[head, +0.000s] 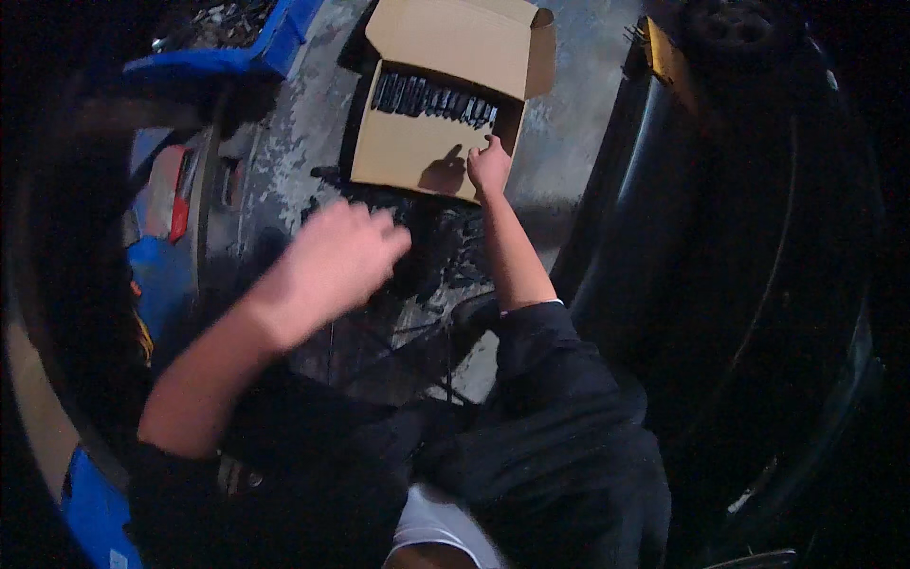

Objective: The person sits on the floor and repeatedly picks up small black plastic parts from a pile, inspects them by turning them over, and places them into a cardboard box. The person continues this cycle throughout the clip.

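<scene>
An open cardboard box (419,153) lies ahead of me with its lid folded back. Inside, along the far side, stands a row of several thin dark pieces (434,99), too small to identify. My right hand (489,167) is over the near right part of the box, its index finger pointing at the right end of the row. I see nothing held in it, and its shadow falls on the cardboard. Nearer to me and left of the box, my left hand (348,259) hangs blurred in the air, back upward, fingers partly curled. Its palm is hidden.
A blue bin (274,43) with small scrap-like pieces stands at the upper left. Below it are red (179,219) and blue (162,277) objects. A long dark surface with a shiny edge (635,153) runs along the right, near a yellow part (662,53). The floor (572,107) is worn.
</scene>
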